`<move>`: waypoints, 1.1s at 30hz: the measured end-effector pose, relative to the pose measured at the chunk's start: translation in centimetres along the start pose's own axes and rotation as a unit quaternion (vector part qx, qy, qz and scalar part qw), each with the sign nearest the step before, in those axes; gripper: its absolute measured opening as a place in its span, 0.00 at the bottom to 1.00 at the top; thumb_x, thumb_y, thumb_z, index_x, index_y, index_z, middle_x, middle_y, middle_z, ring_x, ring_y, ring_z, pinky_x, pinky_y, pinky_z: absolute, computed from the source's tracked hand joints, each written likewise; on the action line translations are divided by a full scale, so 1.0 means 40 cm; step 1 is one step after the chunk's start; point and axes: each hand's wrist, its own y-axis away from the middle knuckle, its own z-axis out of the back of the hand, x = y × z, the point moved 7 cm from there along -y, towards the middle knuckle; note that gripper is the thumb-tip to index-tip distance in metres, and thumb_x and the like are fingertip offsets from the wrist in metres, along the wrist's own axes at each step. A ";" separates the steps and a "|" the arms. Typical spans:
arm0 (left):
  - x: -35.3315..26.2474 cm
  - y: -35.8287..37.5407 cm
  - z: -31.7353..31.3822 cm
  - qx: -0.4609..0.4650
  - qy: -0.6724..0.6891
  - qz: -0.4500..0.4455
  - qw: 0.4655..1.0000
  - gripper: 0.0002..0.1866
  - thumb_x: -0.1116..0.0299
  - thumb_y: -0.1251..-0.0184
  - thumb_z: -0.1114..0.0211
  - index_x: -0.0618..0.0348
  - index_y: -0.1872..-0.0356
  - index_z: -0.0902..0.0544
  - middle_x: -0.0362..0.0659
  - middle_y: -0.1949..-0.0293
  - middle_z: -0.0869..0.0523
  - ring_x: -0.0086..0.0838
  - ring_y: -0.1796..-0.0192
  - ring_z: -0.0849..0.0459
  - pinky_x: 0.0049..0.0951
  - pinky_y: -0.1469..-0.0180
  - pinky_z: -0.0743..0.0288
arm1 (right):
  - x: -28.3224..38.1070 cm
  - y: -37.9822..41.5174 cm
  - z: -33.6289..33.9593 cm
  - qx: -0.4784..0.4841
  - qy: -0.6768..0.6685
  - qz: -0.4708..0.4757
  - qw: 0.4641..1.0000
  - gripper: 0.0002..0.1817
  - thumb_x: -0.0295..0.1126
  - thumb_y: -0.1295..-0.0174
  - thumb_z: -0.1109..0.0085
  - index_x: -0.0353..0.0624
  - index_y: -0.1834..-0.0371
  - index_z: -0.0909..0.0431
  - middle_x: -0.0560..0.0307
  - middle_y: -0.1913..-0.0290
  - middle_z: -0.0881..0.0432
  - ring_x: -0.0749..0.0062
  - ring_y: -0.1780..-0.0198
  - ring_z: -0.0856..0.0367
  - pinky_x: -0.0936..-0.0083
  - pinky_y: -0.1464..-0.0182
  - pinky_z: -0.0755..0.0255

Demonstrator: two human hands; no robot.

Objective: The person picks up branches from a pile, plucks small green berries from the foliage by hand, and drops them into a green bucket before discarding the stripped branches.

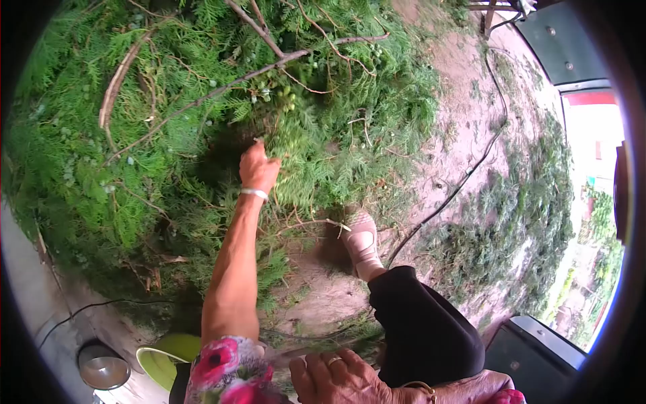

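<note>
Foliage sprig, green and feathery [293, 158], at the left hand [259, 167]

Sprig lies at the near-central part of a thick heap of green scale-leaved conifer cuttings [148, 212]. Left hand, white band at the wrist, appears closed on it: narrow grip, fingers curled. Blur hides the exact contact. Right hand [340, 380], ringed, rests low in view, fingers bent; cannot tell whether it holds anything.

Technique (judgement): grip near the woody base, since leafy tips would probably strip or slip. Draw the sprig out along its own line, gently; crossed stems may snag. Long, thin, forked brown branch [282, 62] lies over the heap beyond the hand; best kept clear of the wrist. Right hand could steady neighbouring stems.

Outward: beige slip-on shoe [360, 236] beside the heap's edge, so pull clear of the foot. Thin black cable [464, 176] snakes over pinkish, dusty ground [464, 81]; avoid hooking it. Lime-green, round basin [147, 367] and silver-coloured metal bowl [104, 372] lie near the lower left.

Labels, brands: none legible.
</note>
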 end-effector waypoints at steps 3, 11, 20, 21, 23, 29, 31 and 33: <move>-0.055 0.123 0.146 0.021 -0.030 -0.075 0.997 0.17 0.71 0.55 0.32 0.69 0.62 0.20 0.57 0.68 0.17 0.45 0.68 0.19 0.38 0.60 0.23 | 0.013 0.012 -0.011 0.007 0.002 0.014 1.000 0.16 0.34 0.51 0.46 0.33 0.62 0.24 0.50 0.72 0.21 0.67 0.74 0.18 0.68 0.65 0.21; 0.338 0.630 0.250 0.088 -0.092 0.015 0.992 0.28 0.67 0.60 0.28 0.62 0.51 0.21 0.55 0.68 0.16 0.50 0.67 0.17 0.45 0.59 0.23 | 0.080 0.079 -0.018 -0.051 0.002 0.002 0.999 0.13 0.29 0.52 0.45 0.32 0.65 0.23 0.52 0.74 0.25 0.66 0.71 0.25 0.69 0.65 0.29; 0.588 0.907 0.290 0.174 -0.219 0.118 0.953 0.34 0.64 0.61 0.26 0.51 0.45 0.23 0.55 0.61 0.16 0.50 0.58 0.18 0.45 0.54 0.25 | 0.115 0.131 -0.087 0.021 0.092 0.066 0.993 0.16 0.30 0.52 0.43 0.30 0.62 0.24 0.51 0.74 0.25 0.65 0.70 0.23 0.68 0.64 0.29; 0.534 0.881 0.324 0.166 -0.154 0.086 0.970 0.30 0.62 0.59 0.26 0.53 0.48 0.21 0.54 0.60 0.15 0.49 0.57 0.18 0.41 0.52 0.25 | 0.121 0.131 -0.099 0.042 0.095 0.090 0.991 0.18 0.31 0.53 0.44 0.29 0.61 0.25 0.52 0.76 0.25 0.64 0.73 0.22 0.68 0.67 0.29; 0.465 0.825 0.373 0.153 -0.090 0.054 0.983 0.27 0.59 0.57 0.26 0.56 0.52 0.19 0.53 0.58 0.15 0.49 0.55 0.17 0.37 0.50 0.24 | 0.138 0.143 -0.107 0.033 0.089 0.105 0.990 0.14 0.30 0.54 0.44 0.30 0.67 0.25 0.55 0.78 0.27 0.66 0.73 0.24 0.69 0.68 0.33; 0.229 0.692 0.442 0.000 -0.264 0.119 0.957 0.24 0.43 0.44 0.36 0.57 0.68 0.16 0.50 0.75 0.16 0.45 0.72 0.16 0.41 0.65 0.23 | 0.171 0.174 -0.201 0.062 0.110 0.136 0.983 0.07 0.30 0.56 0.43 0.39 0.78 0.28 0.56 0.80 0.25 0.67 0.75 0.23 0.70 0.70 0.33; 0.148 0.701 0.392 -0.005 -0.199 0.070 0.977 0.18 0.49 0.43 0.34 0.55 0.68 0.16 0.49 0.74 0.16 0.44 0.72 0.17 0.43 0.67 0.23 | 0.180 0.177 -0.210 0.044 0.125 0.145 0.980 0.07 0.30 0.56 0.43 0.40 0.76 0.27 0.57 0.81 0.24 0.67 0.75 0.22 0.69 0.70 0.33; 0.136 0.735 0.304 0.021 -0.241 -0.012 0.970 0.16 0.53 0.45 0.33 0.53 0.64 0.17 0.47 0.75 0.16 0.42 0.71 0.16 0.42 0.65 0.23 | 0.177 0.174 -0.219 0.037 0.128 0.133 0.982 0.08 0.31 0.58 0.41 0.39 0.76 0.26 0.56 0.80 0.23 0.66 0.74 0.21 0.69 0.70 0.33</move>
